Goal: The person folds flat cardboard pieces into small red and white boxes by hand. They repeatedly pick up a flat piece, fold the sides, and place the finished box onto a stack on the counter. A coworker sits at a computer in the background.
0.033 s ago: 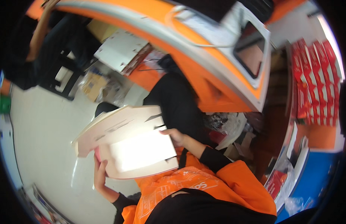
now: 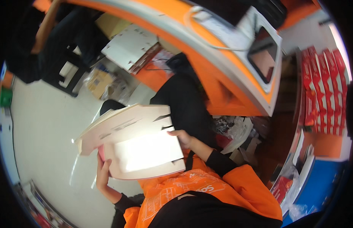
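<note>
Above my lap I hold a stack of die-cut cardboard box blanks [image 2: 123, 131], pale inside, with dark slots along the right edge. Strong glare whitens the middle of the top sheet. At the lower left edge my left hand [image 2: 103, 173] is closed on the stack, thumb on top, by a pinkish-red patch. My right hand [image 2: 184, 139] grips the right edge, its thumb lying over the top face. The fingers of both hands are mostly hidden beneath. Several layered edges show at the stack's far left.
An orange counter [image 2: 218, 62] with a tablet [image 2: 262, 55] runs ahead of me. White cardboard [image 2: 131, 45] lies beneath it. At the far left a person [image 2: 51, 45] sits beside a black stool [image 2: 66, 78]. Red-and-white boxes [image 2: 325, 91] are stacked at right, near a plastic bag [image 2: 237, 131].
The whole view has shifted slightly, so the surroundings sit a little farther right. Both hands keep their hold on the cardboard box blanks.
</note>
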Demonstrator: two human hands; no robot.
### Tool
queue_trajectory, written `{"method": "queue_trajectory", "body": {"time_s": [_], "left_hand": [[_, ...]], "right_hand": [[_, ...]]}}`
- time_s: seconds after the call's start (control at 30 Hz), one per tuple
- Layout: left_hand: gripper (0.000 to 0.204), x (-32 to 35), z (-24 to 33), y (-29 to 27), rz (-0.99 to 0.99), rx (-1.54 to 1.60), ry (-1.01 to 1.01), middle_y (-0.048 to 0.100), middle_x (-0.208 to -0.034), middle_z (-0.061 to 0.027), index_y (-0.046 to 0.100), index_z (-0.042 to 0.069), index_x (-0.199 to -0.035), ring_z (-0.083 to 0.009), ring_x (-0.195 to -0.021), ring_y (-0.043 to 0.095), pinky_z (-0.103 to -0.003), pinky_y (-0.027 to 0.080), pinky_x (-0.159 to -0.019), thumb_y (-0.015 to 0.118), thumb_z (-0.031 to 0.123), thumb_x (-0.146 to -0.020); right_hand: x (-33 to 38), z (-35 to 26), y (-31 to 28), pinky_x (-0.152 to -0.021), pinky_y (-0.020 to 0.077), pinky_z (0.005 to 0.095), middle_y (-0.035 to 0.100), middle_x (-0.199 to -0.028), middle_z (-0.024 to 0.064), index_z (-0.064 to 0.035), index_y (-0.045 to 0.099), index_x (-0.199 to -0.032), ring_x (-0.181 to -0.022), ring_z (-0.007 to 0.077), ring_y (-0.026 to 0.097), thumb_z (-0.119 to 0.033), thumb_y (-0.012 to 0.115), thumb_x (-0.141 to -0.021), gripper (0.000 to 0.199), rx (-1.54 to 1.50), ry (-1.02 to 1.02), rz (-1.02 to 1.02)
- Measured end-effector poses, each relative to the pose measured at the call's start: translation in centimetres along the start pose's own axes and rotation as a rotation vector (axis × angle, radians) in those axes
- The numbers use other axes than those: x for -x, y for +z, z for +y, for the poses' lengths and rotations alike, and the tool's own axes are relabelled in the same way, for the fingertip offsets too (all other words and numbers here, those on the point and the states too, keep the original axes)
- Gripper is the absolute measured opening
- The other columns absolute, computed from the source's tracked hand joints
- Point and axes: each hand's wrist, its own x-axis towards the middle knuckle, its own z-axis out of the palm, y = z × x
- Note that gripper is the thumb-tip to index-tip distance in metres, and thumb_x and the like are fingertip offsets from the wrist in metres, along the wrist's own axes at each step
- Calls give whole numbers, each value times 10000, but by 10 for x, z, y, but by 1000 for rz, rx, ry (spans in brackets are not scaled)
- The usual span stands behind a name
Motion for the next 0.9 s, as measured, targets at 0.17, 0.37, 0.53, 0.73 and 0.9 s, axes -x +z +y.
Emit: {"method": "queue_trajectory", "body": {"time_s": [0.17,0.37,0.53,0.73,0.9], "left_hand": [[761,-2,-20,-4,34,147,-27,361,-1372,-163,172,5,-1434,-246,-1240,377,-332,309,-1023,548,215,-807],[796,-2,-33,-3,59,188,31,394,-1334,-178,163,2,-1436,-252,-1184,435,-328,358,-984,562,188,-773],[856,5,-24,12,65,159,85,407,-1319,-174,122,-9,-1440,-246,-1154,458,-324,383,-960,585,142,-736],[967,3,-20,52,-97,141,168,302,-1398,-196,-1,-10,-1450,-255,-1250,361,-327,294,-1034,621,103,-719],[912,6,12,82,-199,51,302,273,-1412,-185,83,-17,-1434,-266,-1280,314,-336,264,-1054,642,173,-739]], "right_hand": [[2,0,-2,-1028,291,448,396,-1340,259,62,350,-1332,-1218,377,400,-478,590,-792,800,60,53,104],[0,-1,2,-973,362,418,485,-1241,231,58,388,-1302,-1124,340,484,-406,624,-780,738,151,38,158],[15,-7,1,-882,448,344,571,-1102,158,68,458,-1233,-1012,269,564,-166,699,-722,612,300,65,231],[80,-31,6,-864,465,340,592,-1072,141,35,511,-1197,-987,246,580,-85,694,-674,567,437,-87,243],[130,-16,-2,-831,470,344,604,-1040,139,41,532,-1159,-962,243,588,-97,690,-664,538,366,-208,466]]}}
